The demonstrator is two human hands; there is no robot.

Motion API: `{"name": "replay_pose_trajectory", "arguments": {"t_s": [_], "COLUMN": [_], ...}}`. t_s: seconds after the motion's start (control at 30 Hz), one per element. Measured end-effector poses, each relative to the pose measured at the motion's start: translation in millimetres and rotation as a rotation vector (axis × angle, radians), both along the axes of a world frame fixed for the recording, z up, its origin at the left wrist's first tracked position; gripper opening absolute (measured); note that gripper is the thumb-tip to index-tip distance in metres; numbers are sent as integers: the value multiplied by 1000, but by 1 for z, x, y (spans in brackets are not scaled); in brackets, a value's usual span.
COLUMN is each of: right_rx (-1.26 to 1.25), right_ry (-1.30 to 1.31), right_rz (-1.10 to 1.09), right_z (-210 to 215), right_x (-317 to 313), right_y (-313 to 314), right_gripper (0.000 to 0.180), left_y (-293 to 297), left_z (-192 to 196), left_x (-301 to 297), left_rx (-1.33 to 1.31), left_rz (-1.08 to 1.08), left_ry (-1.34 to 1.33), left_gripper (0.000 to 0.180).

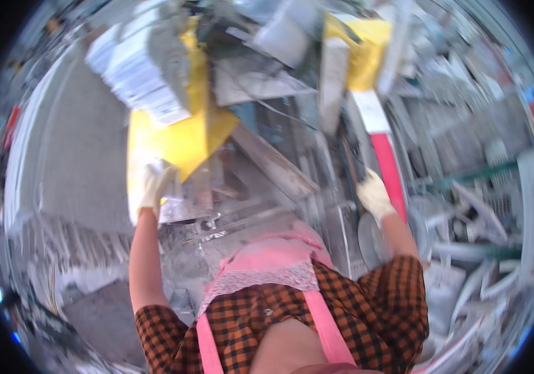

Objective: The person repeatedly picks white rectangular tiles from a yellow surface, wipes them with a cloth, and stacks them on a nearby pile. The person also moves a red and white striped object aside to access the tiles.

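Observation:
My left hand (156,185), in a pale glove, is at the near part of a yellow surface (173,142). Something pale is at its fingers, but blur hides whether they grip it. Farther forward on the yellow surface stands a tall stack of white sheets or thin pieces (148,78). To the right, my gloved right hand (373,194) has its fingers curled in beside a long red strip (389,168). A thin edge runs up from those fingers; what they hold is too blurred to name. Beyond the red strip is a white section (370,112), then a yellow piece (368,53).
A large grey stack (86,137) of layered sheets fills the left side. Between my hands lies a wooden board (276,161), slanting over a dusty work surface. Grey baskets (504,206) and scattered white pieces crowd the right. White bundles (286,31) are piled at the far side.

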State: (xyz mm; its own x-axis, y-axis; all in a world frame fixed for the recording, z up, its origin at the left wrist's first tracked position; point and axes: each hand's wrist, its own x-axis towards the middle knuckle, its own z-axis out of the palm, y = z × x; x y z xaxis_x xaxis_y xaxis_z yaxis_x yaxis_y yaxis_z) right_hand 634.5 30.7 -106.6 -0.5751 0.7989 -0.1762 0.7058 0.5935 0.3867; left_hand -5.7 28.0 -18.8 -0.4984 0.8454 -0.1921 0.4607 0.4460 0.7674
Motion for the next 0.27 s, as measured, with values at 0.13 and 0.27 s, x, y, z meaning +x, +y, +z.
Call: {"name": "replay_pose_trajectory", "arguments": {"t_s": [0.13,0.27], "right_rx": [-44,-90], "right_ry": [96,161], "right_rz": [83,125], "right_z": [-3,-5], "right_x": [2,8], "right_y": [4,5], "right_gripper": [14,13], "left_y": [8,11], "left_z": [-10,-24], "left_x": [-2,-13], "left_rx": [-113,-140], "left_rz": [90,36], "left_ry": [13,487], "left_gripper": [80,94]}}
